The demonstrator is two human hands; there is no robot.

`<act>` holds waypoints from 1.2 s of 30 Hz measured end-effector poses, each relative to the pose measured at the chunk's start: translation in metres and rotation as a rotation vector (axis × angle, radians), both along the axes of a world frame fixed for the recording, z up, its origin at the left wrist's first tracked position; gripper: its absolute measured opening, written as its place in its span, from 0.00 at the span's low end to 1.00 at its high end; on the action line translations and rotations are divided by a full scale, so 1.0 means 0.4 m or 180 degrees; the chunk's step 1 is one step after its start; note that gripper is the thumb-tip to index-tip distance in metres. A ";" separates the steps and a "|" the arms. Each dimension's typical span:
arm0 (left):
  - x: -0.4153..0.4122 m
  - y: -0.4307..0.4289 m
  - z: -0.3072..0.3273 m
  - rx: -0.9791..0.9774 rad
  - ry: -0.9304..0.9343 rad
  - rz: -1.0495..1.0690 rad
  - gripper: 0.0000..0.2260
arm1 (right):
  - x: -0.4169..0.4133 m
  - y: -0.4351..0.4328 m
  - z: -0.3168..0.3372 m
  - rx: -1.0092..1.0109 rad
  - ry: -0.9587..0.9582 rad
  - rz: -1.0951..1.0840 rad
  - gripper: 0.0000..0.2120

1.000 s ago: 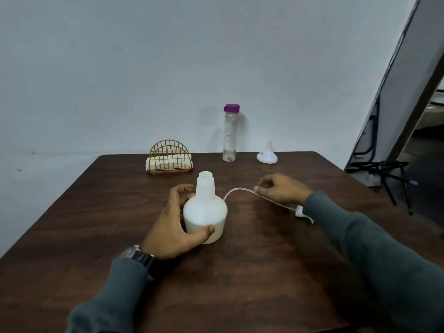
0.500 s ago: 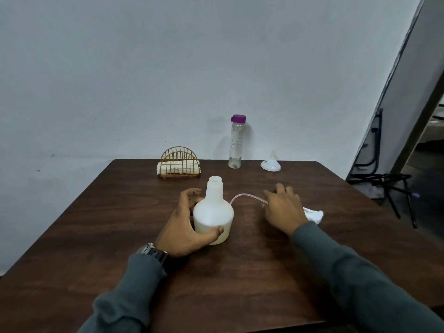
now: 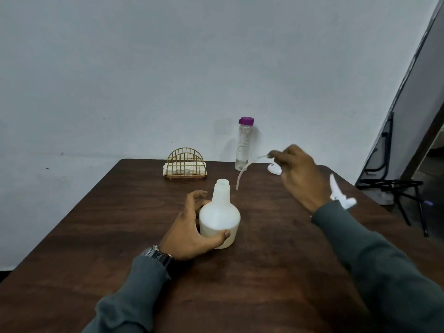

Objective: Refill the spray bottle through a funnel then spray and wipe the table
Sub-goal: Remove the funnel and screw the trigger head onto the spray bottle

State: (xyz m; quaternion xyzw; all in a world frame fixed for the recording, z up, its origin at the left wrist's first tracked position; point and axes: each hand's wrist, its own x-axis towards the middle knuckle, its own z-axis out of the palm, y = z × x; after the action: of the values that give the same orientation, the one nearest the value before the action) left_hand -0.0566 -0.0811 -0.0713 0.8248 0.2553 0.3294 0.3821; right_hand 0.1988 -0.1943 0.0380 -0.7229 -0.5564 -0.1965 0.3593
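A white spray bottle (image 3: pixel 219 217) stands uncapped near the middle of the dark wooden table (image 3: pixel 264 272). My left hand (image 3: pixel 192 231) grips its lower body. My right hand (image 3: pixel 300 174) is raised over the table's back right, fingers pinched on the thin clear tube (image 3: pixel 241 176) of the white spray head (image 3: pixel 342 199). The tube's free end dangles beside the bottle's neck. The blurred spray head shows behind my right wrist. A white funnel (image 3: pixel 272 169) sits at the back, partly hidden by my right hand. A clear water bottle (image 3: pixel 243 147) with a purple cap stands by the wall.
A gold wire napkin holder (image 3: pixel 185 165) with folded white napkins sits at the table's back edge. A grey wall runs right behind the table. Black metal stand legs (image 3: pixel 398 195) are on the floor to the right.
My right hand has risen from the tabletop and moved back toward the funnel, and the tube has lifted with it. My left hand keeps its hold on the spray bottle.
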 end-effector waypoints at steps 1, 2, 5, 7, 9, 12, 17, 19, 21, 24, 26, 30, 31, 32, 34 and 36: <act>0.000 0.000 -0.001 0.0000 -0.0003 -0.0001 0.46 | -0.010 -0.004 0.034 0.0139 -0.0118 0.0035 0.18; 0.000 0.000 -0.001 -0.0002 -0.0001 -0.0001 0.46 | -0.021 -0.006 0.064 0.0250 -0.0248 0.0082 0.19; -0.001 0.001 0.000 -0.0022 0.0029 -0.0006 0.46 | -0.060 -0.015 0.148 0.0458 -0.0514 0.0327 0.24; -0.002 -0.001 0.002 -0.0025 0.0043 0.0006 0.45 | -0.086 -0.015 0.191 0.0502 -0.0524 0.0538 0.24; -0.003 -0.004 0.004 -0.0028 0.0062 0.0012 0.45 | -0.110 -0.008 0.222 0.0500 -0.0516 0.0670 0.23; -0.004 -0.005 0.006 -0.0021 0.0056 0.0007 0.46 | -0.131 0.008 0.236 0.0340 -0.0592 0.0705 0.25; -0.006 -0.006 0.010 0.0007 0.0050 -0.0026 0.46 | -0.143 0.018 0.205 -0.0264 -0.0590 0.0605 0.24; -0.006 -0.007 0.010 0.0007 0.0027 -0.0034 0.46 | -0.144 0.016 0.190 -0.0528 -0.0690 0.0570 0.24; -0.006 -0.006 0.012 0.0012 0.0020 -0.0042 0.45 | -0.145 0.013 0.183 -0.0673 -0.0836 0.0482 0.23; -0.007 -0.003 0.013 0.0053 0.0037 -0.0077 0.46 | -0.163 0.006 0.174 -0.0955 -0.1215 0.0572 0.22; -0.009 -0.010 0.015 0.0069 -0.0019 -0.0103 0.47 | -0.189 0.004 0.157 -0.1081 -0.1543 0.0921 0.20; -0.006 -0.043 0.041 -0.0179 -0.0794 -0.0164 0.45 | -0.216 0.020 0.126 -0.1194 -0.1778 0.1311 0.14; -0.002 -0.051 0.052 -0.0286 -0.1118 -0.0138 0.42 | -0.216 0.027 0.125 -0.1189 -0.1811 0.1346 0.13; 0.003 -0.056 0.064 -0.0371 -0.1441 -0.0077 0.38 | -0.217 0.033 0.126 -0.1206 -0.1847 0.1386 0.12; 0.014 -0.066 0.096 -0.0511 -0.1993 0.0064 0.30 | -0.220 0.041 0.135 -0.1260 -0.1856 0.1527 0.12; 0.026 -0.067 0.128 -0.0618 -0.2319 0.0137 0.28 | -0.229 0.046 0.155 -0.1358 -0.1745 0.1659 0.15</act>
State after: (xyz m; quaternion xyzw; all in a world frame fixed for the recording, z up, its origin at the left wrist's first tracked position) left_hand -0.0462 -0.1078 -0.0200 0.6080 0.1499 0.5834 0.5173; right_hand 0.1072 -0.1761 0.0999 -0.5374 -0.8234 -0.1645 0.0785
